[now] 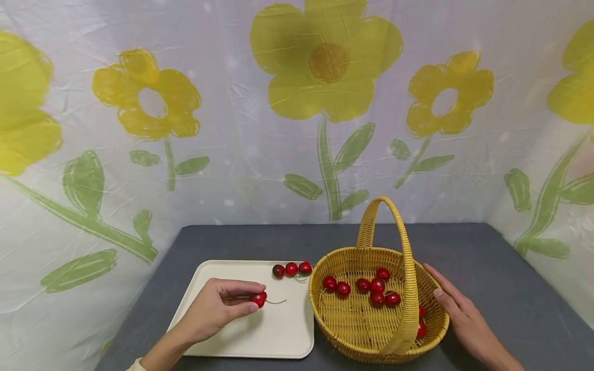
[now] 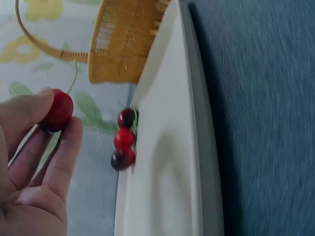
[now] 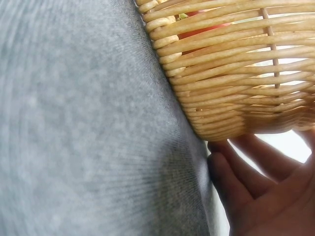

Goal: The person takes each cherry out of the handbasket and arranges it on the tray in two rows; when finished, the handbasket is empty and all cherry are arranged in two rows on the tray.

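Over the white tray (image 1: 278,330), my left hand (image 1: 215,304) pinches a red cherry (image 2: 60,110) between thumb and fingertips, its thin green stem pointing away. Three more cherries (image 1: 291,269) lie in a row at the tray's far right corner. Beside the tray stands a yellow wicker basket (image 1: 341,346) with a tall arched handle, several cherries (image 1: 377,285) on its bottom. My right hand (image 1: 464,314) touches the basket's right side with nearly straight fingers, the thumb at the rim. In the right wrist view those fingers (image 3: 236,182) lie against the woven outer wall.
A dark grey table (image 1: 278,239) carries the tray and basket, which stand close together. The basket handle (image 1: 408,288) arches high over its opening. Behind and at both sides hangs a pale curtain (image 1: 255,170) printed with yellow flowers.
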### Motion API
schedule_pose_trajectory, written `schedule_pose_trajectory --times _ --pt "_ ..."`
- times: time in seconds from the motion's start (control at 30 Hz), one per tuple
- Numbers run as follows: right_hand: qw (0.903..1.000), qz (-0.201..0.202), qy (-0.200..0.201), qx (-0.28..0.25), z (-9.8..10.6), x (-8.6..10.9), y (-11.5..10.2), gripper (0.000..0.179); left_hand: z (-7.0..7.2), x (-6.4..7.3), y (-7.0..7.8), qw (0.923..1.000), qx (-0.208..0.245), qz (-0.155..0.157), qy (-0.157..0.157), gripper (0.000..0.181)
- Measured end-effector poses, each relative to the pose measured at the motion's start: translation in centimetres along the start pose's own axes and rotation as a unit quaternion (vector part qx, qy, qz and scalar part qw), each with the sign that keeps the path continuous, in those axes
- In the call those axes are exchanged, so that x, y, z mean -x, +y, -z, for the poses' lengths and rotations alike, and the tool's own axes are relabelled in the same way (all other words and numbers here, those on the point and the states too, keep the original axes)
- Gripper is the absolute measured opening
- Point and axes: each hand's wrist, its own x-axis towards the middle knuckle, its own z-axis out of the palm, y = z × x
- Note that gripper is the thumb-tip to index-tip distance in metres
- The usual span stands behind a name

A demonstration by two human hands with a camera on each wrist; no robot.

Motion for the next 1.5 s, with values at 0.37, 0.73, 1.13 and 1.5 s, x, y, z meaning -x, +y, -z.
schedule_pose_trajectory --times 0.37,0.73,1.13,1.5 --pt "0.9998 -0.011 -0.004 -0.015 -0.2 0.2 0.2 0.056 1.1 -3.0 -2.7 0.9922 -0.101 0.062 0.040 0.028" --pt "1.0000 0.000 0.000 -0.001 -0.2 0.1 0.0 0.055 0.5 -6.2 -3.9 0.9814 -0.175 0.028 0.073 0.024" --pt "1.0000 0.001 0.004 -0.002 -0.1 0.1 0.0 0.055 0.0 -7.8 -4.3 0.9687 -0.227 0.014 0.100 0.029" --pt "0.9999 0.004 0.009 0.006 0.0 0.2 -0.1 0.054 -0.2 -7.9 -4.3 0.9686 -0.221 0.014 0.112 0.039"
